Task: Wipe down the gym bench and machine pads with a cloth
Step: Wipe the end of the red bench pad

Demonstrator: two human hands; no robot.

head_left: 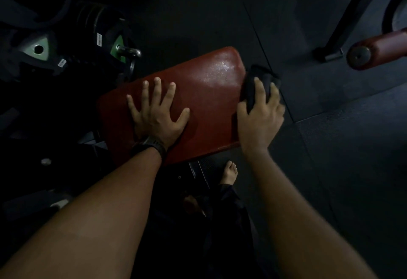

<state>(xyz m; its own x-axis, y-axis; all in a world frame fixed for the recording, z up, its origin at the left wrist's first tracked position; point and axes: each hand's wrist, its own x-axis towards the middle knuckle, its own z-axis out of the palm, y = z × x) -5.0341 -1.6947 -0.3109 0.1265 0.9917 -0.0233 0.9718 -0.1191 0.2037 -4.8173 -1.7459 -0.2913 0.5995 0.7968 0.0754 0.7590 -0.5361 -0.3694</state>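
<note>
Head view: left hand [157, 115] lies flat on the red bench surface [209, 84], fingers [157, 90] spread and released. The right hand [259, 120] has its fingers clenched round a dark cloth [257, 83] at the surface's right edge, partly over the rim. Risks as I judge them: a stroke from there could run off the edge and leave the middle unwiped, the glossy, perhaps damp top could let the bracing palm slide, and the bare foot [230, 173] by the near edge could get stubbed.

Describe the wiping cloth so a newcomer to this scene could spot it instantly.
Find the red bench pad at mid-view. At its right edge, the right hand grips a bunched black cloth. It is the only soft, crumpled thing there; the left hand lies flat and empty on the pad.
</note>
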